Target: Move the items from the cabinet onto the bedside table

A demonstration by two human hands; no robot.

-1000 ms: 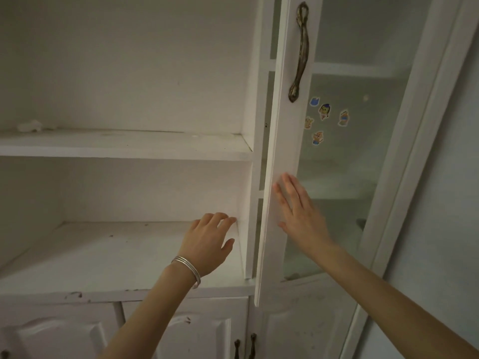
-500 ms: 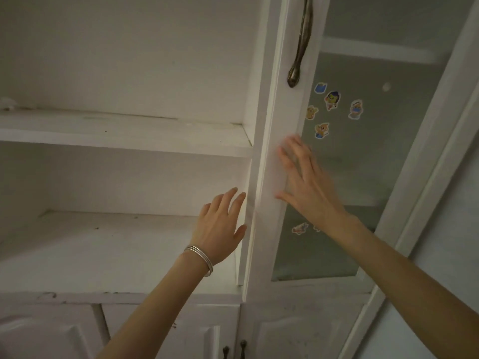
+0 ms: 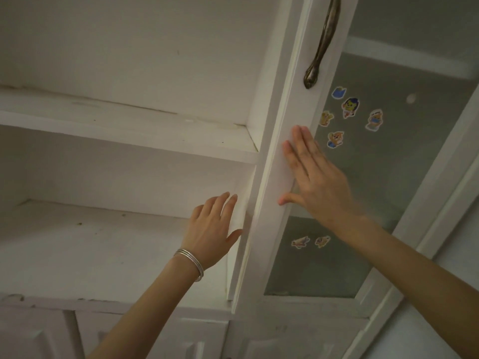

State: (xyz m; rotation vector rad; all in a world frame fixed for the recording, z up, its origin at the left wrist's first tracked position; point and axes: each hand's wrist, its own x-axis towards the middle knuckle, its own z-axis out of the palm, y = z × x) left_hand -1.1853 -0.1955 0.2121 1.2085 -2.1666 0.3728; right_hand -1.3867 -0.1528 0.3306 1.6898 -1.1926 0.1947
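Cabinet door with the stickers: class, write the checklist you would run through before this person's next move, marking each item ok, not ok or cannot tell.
1. Right hand flat on the cabinet door frame: ok.
2. Left hand clear of the door's closing edge: not ok, its thumb lies right beside that edge.
3. Door fully shut: cannot tell, its edge sits close to the partition.
4. Handle free: ok, neither hand touches it.
5. Items to move visible on the lower shelf or upper shelf: not ok, none shows in the parts in view.
6. Bedside table located: cannot tell, out of view.
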